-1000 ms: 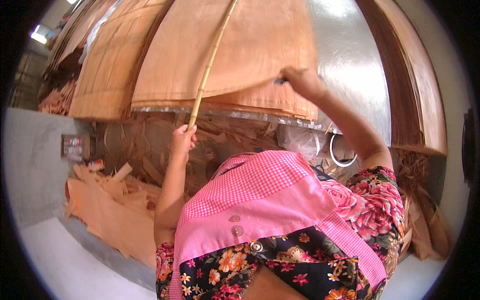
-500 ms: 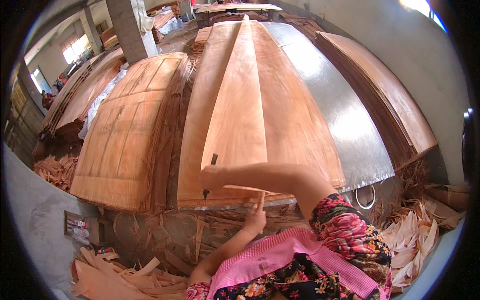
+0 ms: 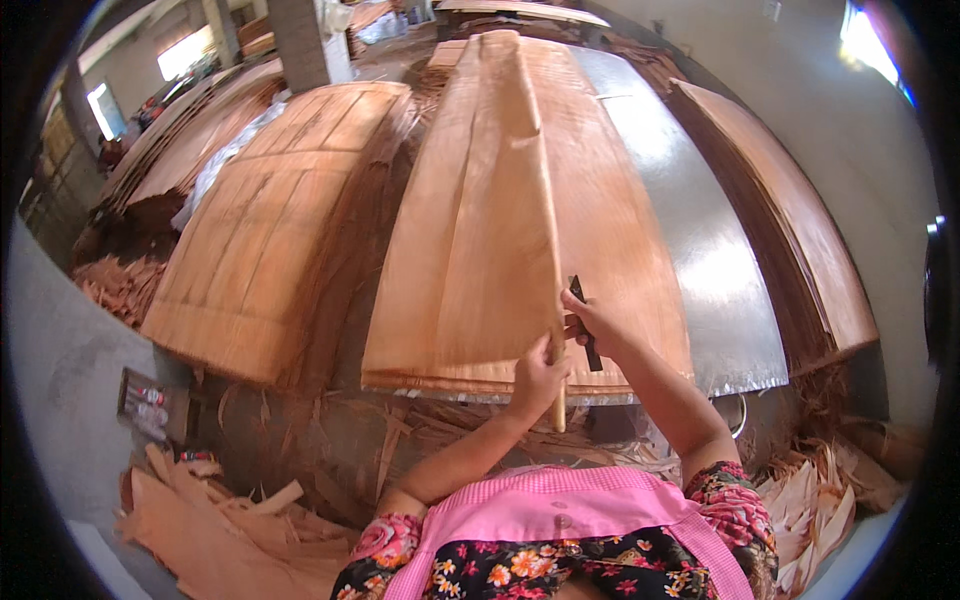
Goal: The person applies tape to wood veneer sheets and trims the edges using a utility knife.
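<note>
Through the head camera I have the thin wood veneer sheet in the centre of the frame, on the broad veneer stack. Its right edge lies raised along the bamboo pole, whose near end pokes out below the stack's front edge, right of centre. My left hand grips the pole near that end; I cannot tell whether its fingers also pinch veneer. My right hand, just above and to the right, grasps a dark flat hand tool, its fingertips close against the pole and sheet edge; contact is unclear.

To handle this well, I would hold the pole firmly and in line with the raised edge, so the long sheet is borne evenly. The ripple in the upper centre suggests uneven support, and veneer this thin could split along its grain, so I would lift smoothly and avoid twisting. I would angle the tool away from both the left fingers and the sheet, using only free fingertips to guide the edge.
</note>
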Tool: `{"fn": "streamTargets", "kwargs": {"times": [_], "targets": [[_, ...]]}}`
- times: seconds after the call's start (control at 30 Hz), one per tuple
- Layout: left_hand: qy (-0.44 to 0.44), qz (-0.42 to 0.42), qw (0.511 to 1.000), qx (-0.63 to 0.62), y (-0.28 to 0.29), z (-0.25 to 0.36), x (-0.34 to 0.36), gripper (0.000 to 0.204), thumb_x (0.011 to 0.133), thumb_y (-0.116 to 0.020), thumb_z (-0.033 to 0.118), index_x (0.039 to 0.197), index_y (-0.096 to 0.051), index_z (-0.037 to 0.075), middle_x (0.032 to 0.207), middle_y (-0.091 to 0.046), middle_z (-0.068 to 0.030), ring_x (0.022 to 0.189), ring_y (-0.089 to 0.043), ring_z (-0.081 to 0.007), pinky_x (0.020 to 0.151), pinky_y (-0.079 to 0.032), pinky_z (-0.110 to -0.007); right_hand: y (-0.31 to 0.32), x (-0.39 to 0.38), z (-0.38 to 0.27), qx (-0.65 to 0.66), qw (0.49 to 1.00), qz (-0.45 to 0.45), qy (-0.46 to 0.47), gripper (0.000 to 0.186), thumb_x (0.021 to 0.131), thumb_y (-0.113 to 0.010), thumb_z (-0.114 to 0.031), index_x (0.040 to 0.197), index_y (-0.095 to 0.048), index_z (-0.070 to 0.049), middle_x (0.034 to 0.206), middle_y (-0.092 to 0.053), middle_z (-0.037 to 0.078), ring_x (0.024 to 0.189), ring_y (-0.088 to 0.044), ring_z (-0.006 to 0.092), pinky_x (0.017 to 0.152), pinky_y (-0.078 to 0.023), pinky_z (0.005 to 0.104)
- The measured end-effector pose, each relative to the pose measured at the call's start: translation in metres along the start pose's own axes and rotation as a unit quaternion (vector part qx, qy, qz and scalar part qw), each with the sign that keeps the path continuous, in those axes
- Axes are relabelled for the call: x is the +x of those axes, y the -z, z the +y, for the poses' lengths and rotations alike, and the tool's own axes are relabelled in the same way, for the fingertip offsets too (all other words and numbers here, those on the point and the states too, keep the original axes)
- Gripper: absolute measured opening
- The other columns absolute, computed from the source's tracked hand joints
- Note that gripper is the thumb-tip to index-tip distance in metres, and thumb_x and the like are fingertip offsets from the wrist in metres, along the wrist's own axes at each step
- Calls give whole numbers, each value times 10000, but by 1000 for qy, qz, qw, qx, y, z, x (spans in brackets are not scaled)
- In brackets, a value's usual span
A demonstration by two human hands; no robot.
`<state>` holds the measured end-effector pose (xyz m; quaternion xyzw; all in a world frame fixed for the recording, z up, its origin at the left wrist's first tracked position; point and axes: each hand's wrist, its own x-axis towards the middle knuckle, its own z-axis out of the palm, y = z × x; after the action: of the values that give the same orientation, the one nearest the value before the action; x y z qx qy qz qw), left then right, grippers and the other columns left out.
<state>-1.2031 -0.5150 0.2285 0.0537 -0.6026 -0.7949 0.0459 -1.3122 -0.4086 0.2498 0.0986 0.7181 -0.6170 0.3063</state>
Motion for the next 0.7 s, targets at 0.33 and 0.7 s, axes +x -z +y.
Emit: {"fn": "streamTargets", "kwargs": {"times": [0.33, 0.7], "targets": [[68, -209, 957, -189, -91, -12, -70, 508, 857, -493, 331, 1268, -344, 73, 1131, -495, -52, 1016, -488, -175, 863, -396, -378, 168, -52, -33, 53, 992, 47, 103, 139, 737, -569, -184, 665, -538, -68, 574, -515, 9, 455, -484, 137, 424, -379, 251], [-1, 505, 796, -334, 28, -122, -120, 467, 865, -431, 337, 1203, -411, 15, 1204, -470, -115, 1097, -450, -277, 922, -376, -434, 437, -121, 147, -242, 907, 336, 80, 249, 671, -598, -222, 578, -557, 6, 522, -503, 42, 486, -492, 147, 415, -364, 318]]}}
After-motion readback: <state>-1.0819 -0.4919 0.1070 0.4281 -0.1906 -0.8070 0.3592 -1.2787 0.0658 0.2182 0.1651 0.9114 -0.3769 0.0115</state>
